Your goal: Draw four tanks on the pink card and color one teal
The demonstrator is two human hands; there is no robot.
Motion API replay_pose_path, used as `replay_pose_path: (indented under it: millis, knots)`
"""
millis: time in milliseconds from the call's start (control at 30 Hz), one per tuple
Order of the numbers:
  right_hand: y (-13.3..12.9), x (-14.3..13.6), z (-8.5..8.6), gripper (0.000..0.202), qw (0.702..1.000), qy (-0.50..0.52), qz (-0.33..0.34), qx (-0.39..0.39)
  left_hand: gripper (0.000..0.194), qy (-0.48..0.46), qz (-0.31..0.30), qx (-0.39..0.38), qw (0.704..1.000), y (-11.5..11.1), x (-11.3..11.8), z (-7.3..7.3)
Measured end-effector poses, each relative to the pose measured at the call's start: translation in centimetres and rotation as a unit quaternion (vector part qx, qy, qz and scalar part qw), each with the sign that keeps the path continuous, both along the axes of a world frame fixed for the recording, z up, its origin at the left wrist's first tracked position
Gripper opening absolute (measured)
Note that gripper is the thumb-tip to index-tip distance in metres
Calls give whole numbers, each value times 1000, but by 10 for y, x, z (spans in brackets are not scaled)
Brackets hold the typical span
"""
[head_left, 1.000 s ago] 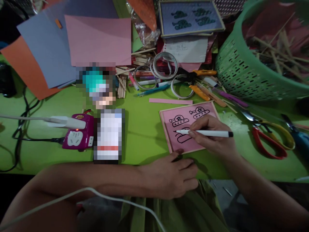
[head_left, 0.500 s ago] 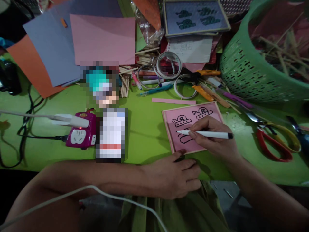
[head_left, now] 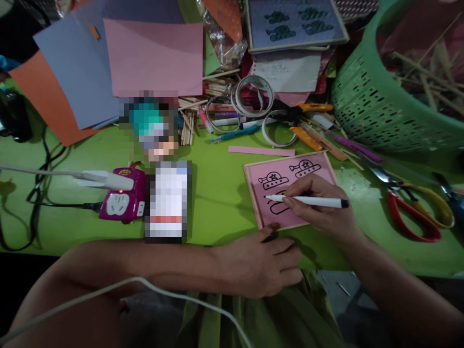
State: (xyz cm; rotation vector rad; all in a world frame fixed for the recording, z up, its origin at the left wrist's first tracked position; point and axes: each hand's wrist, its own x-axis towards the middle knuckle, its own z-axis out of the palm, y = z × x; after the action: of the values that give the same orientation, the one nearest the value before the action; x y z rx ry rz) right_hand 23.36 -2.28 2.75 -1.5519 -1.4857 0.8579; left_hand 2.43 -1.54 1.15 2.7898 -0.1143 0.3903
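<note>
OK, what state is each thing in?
White marker: uncapped, held
Right hand: closed around marker
Left hand: open, at card's near edge
Pink card: framed, partly drawn on
Purple socket block: lit, plug inserted
Phone: screen lit, image pixelated
Green basket: uncovered, holding sticks
Red-and-yellow scissors: open or shut, can't tell

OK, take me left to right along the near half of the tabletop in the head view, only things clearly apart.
Magenta power socket → pixelated phone → framed pink panel with black tank drawings → scissors with red and yellow handles
</note>
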Motion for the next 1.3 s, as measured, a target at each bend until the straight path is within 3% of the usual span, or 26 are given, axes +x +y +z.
replay_pose_path:
  millis: [733,1067,1300]
  knots:
    - [-3,4,0,14,1000,2,18,-20,14,10,-2,-4,1000,1,0,1]
    - [-6,7,-1,17,998,31,-47,1,15,-5,-5,-5,1000,1,0,0]
    - [-2,4,1,15,1000,4,-28,10,16,-1,-2,-1,1000,1,0,0]
